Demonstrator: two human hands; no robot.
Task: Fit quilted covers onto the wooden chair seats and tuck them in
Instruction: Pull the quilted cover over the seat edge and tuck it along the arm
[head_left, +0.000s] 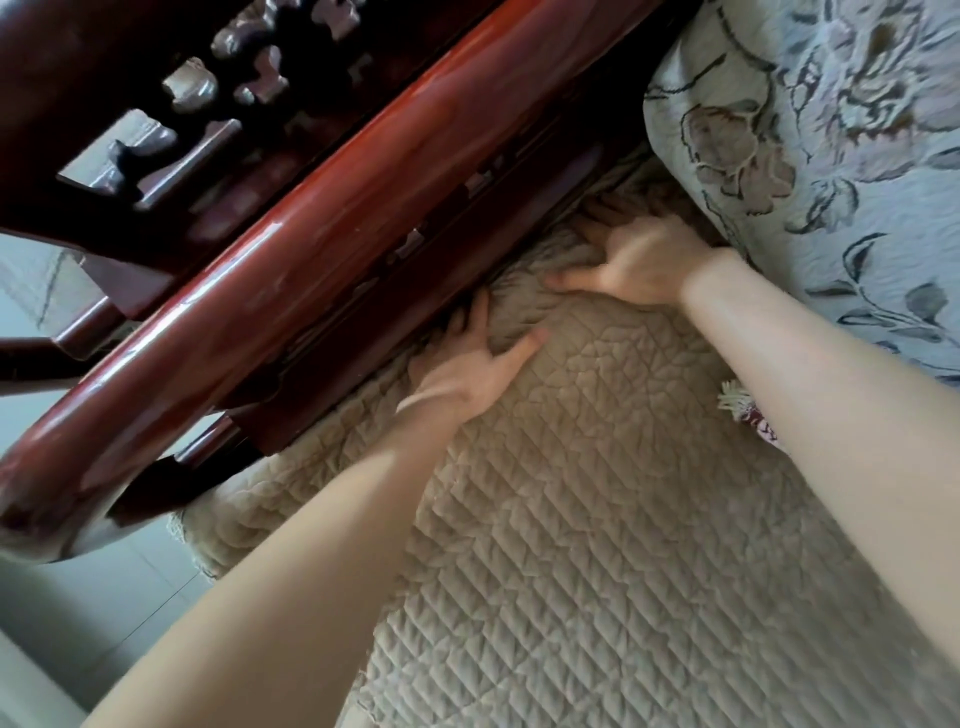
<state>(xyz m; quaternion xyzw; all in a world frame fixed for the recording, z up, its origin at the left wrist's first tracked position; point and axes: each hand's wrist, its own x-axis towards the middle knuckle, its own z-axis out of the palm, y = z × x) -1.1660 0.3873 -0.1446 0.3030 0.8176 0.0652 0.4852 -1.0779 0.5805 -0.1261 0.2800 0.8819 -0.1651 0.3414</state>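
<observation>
Beige quilted cover (623, 519), stitched in a diamond pattern, lies spread over the chair seat and fills the near and middle of the view. Its left edge is bunched into wrinkles where it meets the dark red glossy wooden chair rail (311, 234), which runs diagonally from near left to far right. The left hand (467, 369) presses on the cover just beside that rail, its grip apart: fingers straight and spread, thumb splayed to the right, fingertips reaching into the shadow under the rail. The right hand (644, 265), farther and to the right, also lies flat on the wrinkled fabric with its grip apart, thumb pointing left; its fingers are blurred and their tips are lost in the dark gap below the rail. A pale blue cushion with a grey-brown flower print (831, 130) sits at the far right, touching the cover. A white fringe (735, 400) shows just beside the right forearm. Carved openwork wood (182, 104) stands beyond the rail, and pale floor (78, 597) lies at the left.
</observation>
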